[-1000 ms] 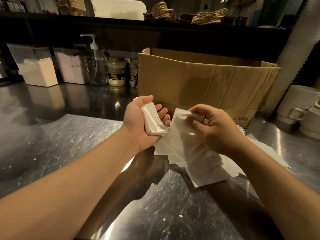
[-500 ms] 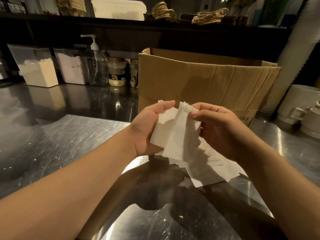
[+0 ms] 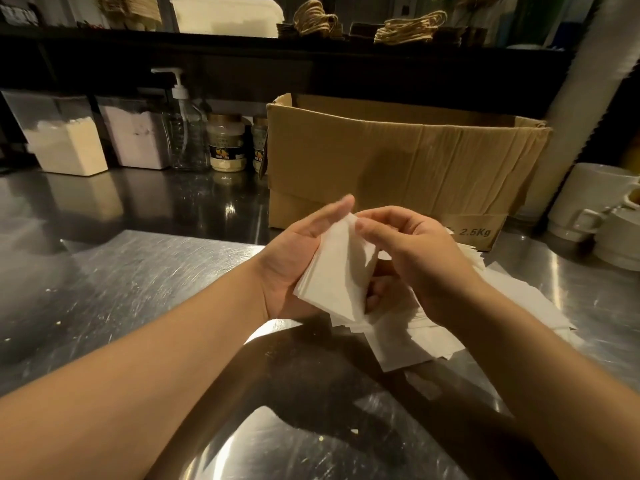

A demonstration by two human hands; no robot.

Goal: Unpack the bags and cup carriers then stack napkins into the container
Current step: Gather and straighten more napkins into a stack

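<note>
A small stack of white napkins (image 3: 334, 278) sits in my left hand (image 3: 291, 258), whose thumb lies along its top edge and whose fingers curl under it. My right hand (image 3: 419, 261) is against the right side of the stack, its fingertips pinching the top napkin near the upper corner. Underneath and to the right, several loose white napkins (image 3: 415, 337) lie spread on the steel counter (image 3: 138, 289). An open brown cardboard box (image 3: 398, 168) marked 2.5Kg stands just behind my hands.
At the back left stand two clear bins of powder (image 3: 65, 143), a pump bottle (image 3: 183, 129) and two small jars (image 3: 227, 143). White mugs (image 3: 588, 202) sit at the right edge. A dark shelf above carries twine-handled paper bags (image 3: 408, 27) and a white tub (image 3: 225, 13).
My right hand lifted a napkin off the loose pile and brought it onto the stack in my left hand. My left thumb came down over the stack.
</note>
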